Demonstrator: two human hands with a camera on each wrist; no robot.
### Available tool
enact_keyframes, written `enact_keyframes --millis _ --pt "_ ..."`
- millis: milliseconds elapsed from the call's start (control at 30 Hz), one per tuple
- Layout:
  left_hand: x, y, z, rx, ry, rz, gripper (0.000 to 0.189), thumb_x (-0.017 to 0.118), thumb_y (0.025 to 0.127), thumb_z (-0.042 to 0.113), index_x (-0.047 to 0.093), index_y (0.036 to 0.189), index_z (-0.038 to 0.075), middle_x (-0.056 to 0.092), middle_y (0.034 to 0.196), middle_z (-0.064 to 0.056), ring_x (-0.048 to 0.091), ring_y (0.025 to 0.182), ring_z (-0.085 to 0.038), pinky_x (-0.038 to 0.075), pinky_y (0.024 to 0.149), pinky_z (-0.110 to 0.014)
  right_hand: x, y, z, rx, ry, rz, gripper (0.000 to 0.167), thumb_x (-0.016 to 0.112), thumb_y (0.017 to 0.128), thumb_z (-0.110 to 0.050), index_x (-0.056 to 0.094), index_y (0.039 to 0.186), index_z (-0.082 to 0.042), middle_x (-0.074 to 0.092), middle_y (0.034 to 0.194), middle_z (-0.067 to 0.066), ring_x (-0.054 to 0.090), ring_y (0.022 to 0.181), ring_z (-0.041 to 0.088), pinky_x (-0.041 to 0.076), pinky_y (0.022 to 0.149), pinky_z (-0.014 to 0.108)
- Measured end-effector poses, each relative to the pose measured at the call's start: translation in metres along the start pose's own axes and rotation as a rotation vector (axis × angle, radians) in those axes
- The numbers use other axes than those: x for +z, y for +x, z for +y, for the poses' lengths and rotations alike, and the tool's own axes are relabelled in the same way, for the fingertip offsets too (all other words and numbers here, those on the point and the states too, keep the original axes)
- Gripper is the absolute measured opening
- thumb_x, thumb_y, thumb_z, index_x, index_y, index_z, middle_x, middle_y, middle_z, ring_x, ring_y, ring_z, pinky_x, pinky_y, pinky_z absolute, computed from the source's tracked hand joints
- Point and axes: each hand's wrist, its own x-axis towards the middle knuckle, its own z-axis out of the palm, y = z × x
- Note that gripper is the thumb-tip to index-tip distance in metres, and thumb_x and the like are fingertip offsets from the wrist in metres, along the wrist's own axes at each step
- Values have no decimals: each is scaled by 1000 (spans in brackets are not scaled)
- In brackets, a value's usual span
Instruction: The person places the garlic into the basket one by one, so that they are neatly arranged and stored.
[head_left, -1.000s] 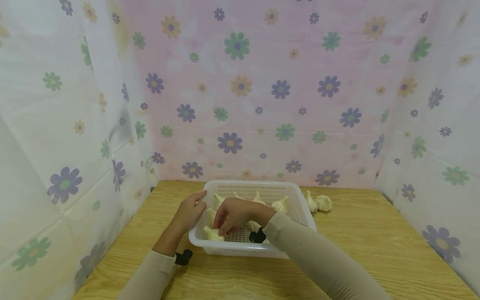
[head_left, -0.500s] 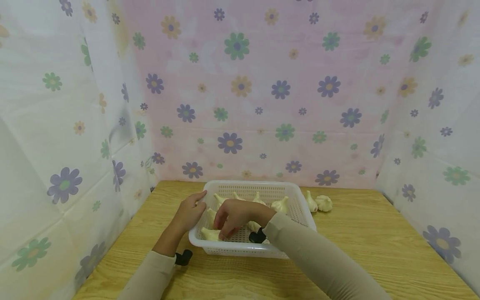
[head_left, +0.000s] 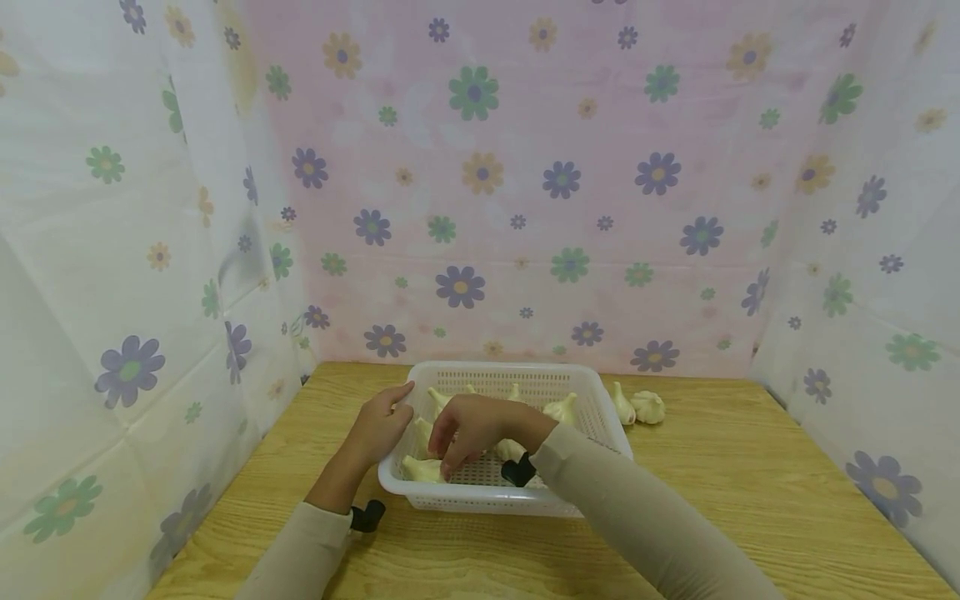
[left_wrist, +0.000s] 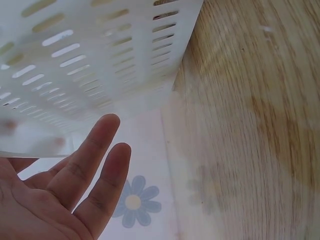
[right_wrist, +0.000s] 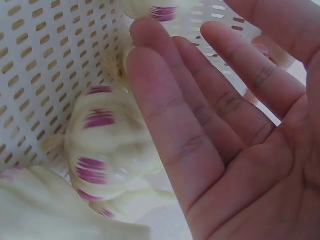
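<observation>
A white perforated plastic basket [head_left: 491, 497] stands on the table, with several garlic bulbs inside. My left hand [head_left: 380, 425] holds its left rim; in the left wrist view two fingers [left_wrist: 102, 172] stretch straight along the outside, while blurred fingertips show through the wall. My right hand [head_left: 480, 427] reaches into the basket, its fingertips close by the front-left garlic bulb [head_left: 422, 469]. Seen from the right wrist, those fingers [right_wrist: 172, 115] are extended and nothing lies in the palm. Beside them sits a purple-streaked bulb [right_wrist: 112, 140]. Whether a fingertip touches a bulb is hard to tell.
Two garlic bulbs lie on the wooden table [head_left: 720, 467] just right of the basket, one a rounded bulb [head_left: 648, 407]. Flower-printed sheets [head_left: 517, 183] enclose the table at the back and both sides. More bulbs are partly hidden behind the right hand.
The front-left garlic bulb has shifted slightly left within the basket. My right hand has since drawn back a little from it. The left hand has kept its place on the rim.
</observation>
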Motion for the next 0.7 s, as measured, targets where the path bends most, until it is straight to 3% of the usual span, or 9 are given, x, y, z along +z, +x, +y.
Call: enact_keyframes --millis 100,300,467,700 --pt "0 0 0 -10 3 9 55 52 99 22 51 153 10 51 155 -18 64 91 -24 59 70 -33 -3 -2 -1 -21 -22 5 31 87 83 -17 79 112 -10 78 104 0 73 77 17 64 73 50" --pt "1 2 0 -19 -8 9 56 53 99 21 51 153 10 51 155 -17 65 90 -24 59 69 -33 -10 -7 -1 -36 -17 18 36 86 85 -20 77 117 -8 77 109 3 74 80 37 62 76 58" --pt "1 2 -2 -20 -25 -3 57 53 98 20 49 154 9 51 155 -19 65 90 -24 59 69 -33 -19 -18 -1 -56 -76 66 37 85 85 -24 78 118 -11 77 115 3 73 99 23 62 83 36" --pt "0 2 -2 -9 3 2 59 52 98 22 48 155 9 48 156 -21 65 95 -29 60 67 -34 -38 -39 3 -92 -93 138 29 83 88 -27 79 116 -23 75 123 2 69 115 19 61 88 34"
